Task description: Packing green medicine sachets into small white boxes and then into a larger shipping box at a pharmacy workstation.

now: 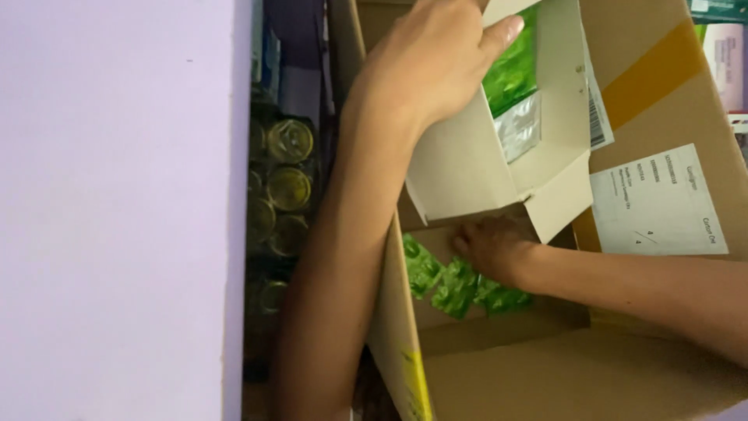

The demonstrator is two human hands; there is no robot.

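Hands at work inside a large brown cardboard carton [623, 374], seen from a head-worn camera whose view is turned sideways. Left hand [428, 66] is clamped on the edge of a small pale cardboard box [467, 168], thumb and fingers closed over its flap; the box is held open just above the carton's opening. Inside the small box, a green packet [514, 70] with a silvery foil patch [518, 129] shows against the inner wall.

Right hand [492, 248] reaches into the carton, directly below the small box, and rests on a cluster of green sachets [452, 284] lying on the carton's floor. Its fingers are curled down onto the sachets, but whether they are closed on one cannot be told, because the fingertips are hidden by the box's lower flap and by shadow. The right forearm enters across the carton's far wall.

A white shipping label [658, 203] is stuck to the outside of the carton, beside a strip of yellow-brown tape [650, 74]. On the other side of the carton, past the left forearm, a row of glass jars with round lids [284, 168] stands in a dim shelf gap. Beyond the jars, farthest from the carton, a flat lilac surface [117, 210] fills the rest of the view.
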